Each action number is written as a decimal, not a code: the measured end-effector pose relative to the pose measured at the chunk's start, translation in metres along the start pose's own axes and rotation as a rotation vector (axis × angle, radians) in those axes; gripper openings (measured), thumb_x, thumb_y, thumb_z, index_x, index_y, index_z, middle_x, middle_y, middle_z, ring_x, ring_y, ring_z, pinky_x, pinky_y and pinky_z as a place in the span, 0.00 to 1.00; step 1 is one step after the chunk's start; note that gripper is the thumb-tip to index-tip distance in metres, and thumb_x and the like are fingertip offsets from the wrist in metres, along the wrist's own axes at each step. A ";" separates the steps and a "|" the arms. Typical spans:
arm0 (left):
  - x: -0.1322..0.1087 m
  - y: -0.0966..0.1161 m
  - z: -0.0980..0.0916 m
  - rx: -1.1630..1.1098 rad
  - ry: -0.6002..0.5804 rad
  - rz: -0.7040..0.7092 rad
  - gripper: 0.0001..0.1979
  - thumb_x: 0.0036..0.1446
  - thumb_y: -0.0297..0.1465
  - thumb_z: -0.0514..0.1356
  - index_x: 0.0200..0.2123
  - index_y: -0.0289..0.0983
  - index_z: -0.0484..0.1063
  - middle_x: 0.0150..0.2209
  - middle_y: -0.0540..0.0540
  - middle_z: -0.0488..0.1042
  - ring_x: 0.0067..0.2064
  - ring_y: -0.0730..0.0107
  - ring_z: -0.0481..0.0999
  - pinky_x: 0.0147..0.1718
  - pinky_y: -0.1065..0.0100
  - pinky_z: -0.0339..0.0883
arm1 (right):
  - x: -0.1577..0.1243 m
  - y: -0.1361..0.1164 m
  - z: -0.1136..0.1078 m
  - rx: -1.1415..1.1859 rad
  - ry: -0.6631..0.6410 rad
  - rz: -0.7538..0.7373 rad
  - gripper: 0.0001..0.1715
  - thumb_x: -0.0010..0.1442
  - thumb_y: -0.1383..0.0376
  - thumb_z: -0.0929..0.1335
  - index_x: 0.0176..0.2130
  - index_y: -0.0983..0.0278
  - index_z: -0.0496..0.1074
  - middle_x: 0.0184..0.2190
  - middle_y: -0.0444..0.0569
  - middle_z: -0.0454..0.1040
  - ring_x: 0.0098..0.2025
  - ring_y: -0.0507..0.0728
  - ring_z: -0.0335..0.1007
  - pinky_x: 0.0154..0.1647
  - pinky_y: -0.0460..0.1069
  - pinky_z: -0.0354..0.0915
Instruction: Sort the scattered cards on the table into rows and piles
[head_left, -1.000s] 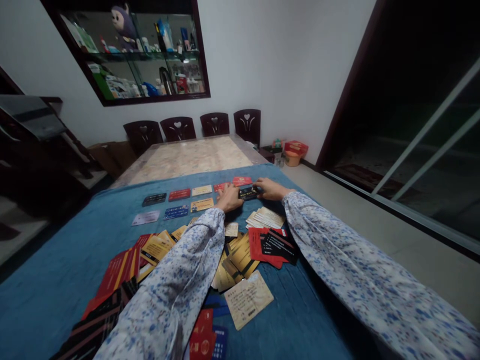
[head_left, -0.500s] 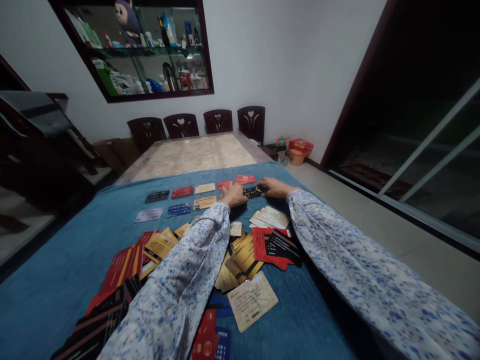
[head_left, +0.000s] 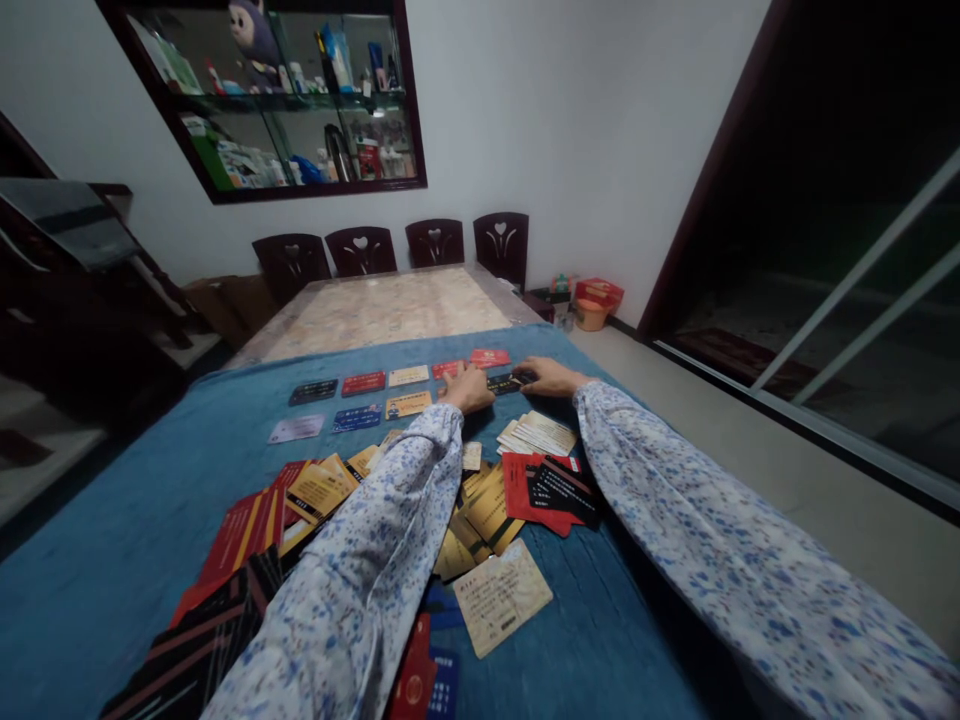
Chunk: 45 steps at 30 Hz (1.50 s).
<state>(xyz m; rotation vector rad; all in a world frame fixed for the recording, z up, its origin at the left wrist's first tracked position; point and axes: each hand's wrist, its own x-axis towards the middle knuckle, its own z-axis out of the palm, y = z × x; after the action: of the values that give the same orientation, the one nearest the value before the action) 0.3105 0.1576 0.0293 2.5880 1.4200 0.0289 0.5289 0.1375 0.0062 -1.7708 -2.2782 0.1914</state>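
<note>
Both my arms, in blue-flowered white sleeves, reach far across a blue cloth (head_left: 135, 520). My left hand (head_left: 466, 388) and my right hand (head_left: 546, 376) meet at a black card (head_left: 504, 382), each with fingers closed on one end of it as it lies low over the cloth. Beside the left hand runs a row of single cards: a red one (head_left: 490, 357), a cream one (head_left: 408, 375), another red one (head_left: 363, 383) and a black one (head_left: 313, 391). A second row below holds a gold card (head_left: 408, 404), a blue card (head_left: 357, 418) and a pale card (head_left: 296, 429).
A loose heap of red, gold and black cards (head_left: 487, 505) lies under my forearms, with more (head_left: 225, 560) at the near left. Beyond the cloth is a marble table top (head_left: 382, 310) with several dark chairs (head_left: 435, 243). A glass wall cabinet (head_left: 285, 95) hangs above; sliding glass doors (head_left: 862, 290) stand at right.
Both hands stay on the black card at the same spot. Only my view has shifted slightly between the earliest frame and now.
</note>
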 end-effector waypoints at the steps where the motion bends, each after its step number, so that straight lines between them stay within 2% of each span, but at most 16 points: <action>1: 0.001 0.000 0.001 0.001 0.009 -0.003 0.24 0.54 0.33 0.60 0.55 0.40 0.77 0.67 0.36 0.65 0.71 0.34 0.52 0.62 0.29 0.55 | 0.000 -0.001 0.000 -0.002 -0.001 -0.005 0.29 0.53 0.64 0.72 0.55 0.61 0.81 0.51 0.52 0.80 0.51 0.62 0.75 0.55 0.50 0.67; 7: 0.003 -0.001 0.006 0.027 0.037 -0.030 0.22 0.56 0.33 0.60 0.54 0.40 0.77 0.65 0.35 0.65 0.70 0.35 0.54 0.62 0.32 0.57 | 0.000 -0.004 0.001 -0.031 -0.002 -0.009 0.25 0.56 0.64 0.72 0.54 0.61 0.82 0.53 0.52 0.80 0.53 0.62 0.75 0.58 0.50 0.67; 11: 0.001 0.000 0.005 0.067 0.046 0.023 0.22 0.56 0.33 0.59 0.54 0.39 0.78 0.65 0.34 0.65 0.68 0.35 0.57 0.60 0.32 0.58 | 0.000 -0.004 0.002 -0.045 0.011 -0.005 0.25 0.56 0.65 0.72 0.54 0.60 0.82 0.54 0.52 0.80 0.52 0.61 0.76 0.58 0.49 0.67; 17: -0.004 0.002 0.005 0.114 0.093 0.116 0.20 0.58 0.30 0.58 0.53 0.37 0.79 0.60 0.32 0.71 0.66 0.37 0.59 0.60 0.36 0.59 | -0.002 -0.008 0.000 -0.061 0.008 0.007 0.24 0.56 0.65 0.72 0.53 0.60 0.82 0.52 0.52 0.81 0.50 0.61 0.77 0.55 0.49 0.68; 29: -0.018 0.002 0.007 0.101 0.196 0.144 0.17 0.62 0.32 0.58 0.53 0.40 0.79 0.60 0.36 0.70 0.65 0.40 0.60 0.58 0.40 0.59 | -0.010 -0.013 0.001 -0.054 0.055 -0.002 0.25 0.57 0.68 0.73 0.55 0.63 0.81 0.52 0.55 0.80 0.51 0.61 0.76 0.56 0.49 0.67; 34: -0.024 0.005 0.004 0.105 0.208 0.183 0.19 0.60 0.28 0.58 0.54 0.40 0.78 0.59 0.36 0.71 0.65 0.41 0.60 0.56 0.43 0.60 | -0.024 -0.020 0.000 -0.097 0.080 0.007 0.25 0.61 0.67 0.72 0.58 0.62 0.78 0.56 0.57 0.76 0.56 0.63 0.73 0.58 0.52 0.66; 40: -0.038 0.010 -0.001 0.105 0.210 0.261 0.22 0.59 0.26 0.57 0.56 0.41 0.77 0.59 0.37 0.72 0.64 0.42 0.60 0.56 0.43 0.59 | -0.052 -0.034 -0.008 -0.178 0.107 0.000 0.23 0.67 0.64 0.68 0.60 0.59 0.76 0.56 0.58 0.75 0.55 0.65 0.68 0.52 0.55 0.65; 45: -0.056 0.013 0.000 0.089 0.214 0.302 0.23 0.61 0.26 0.57 0.58 0.44 0.76 0.61 0.39 0.71 0.64 0.43 0.60 0.56 0.43 0.58 | -0.078 -0.042 -0.014 -0.195 0.134 0.000 0.21 0.67 0.64 0.68 0.57 0.60 0.77 0.54 0.58 0.75 0.53 0.65 0.67 0.48 0.56 0.63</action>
<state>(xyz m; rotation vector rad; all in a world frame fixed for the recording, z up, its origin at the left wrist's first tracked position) 0.2909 0.1035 0.0361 2.9242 1.0980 0.2988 0.5111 0.0512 0.0216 -1.8149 -2.2665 -0.1496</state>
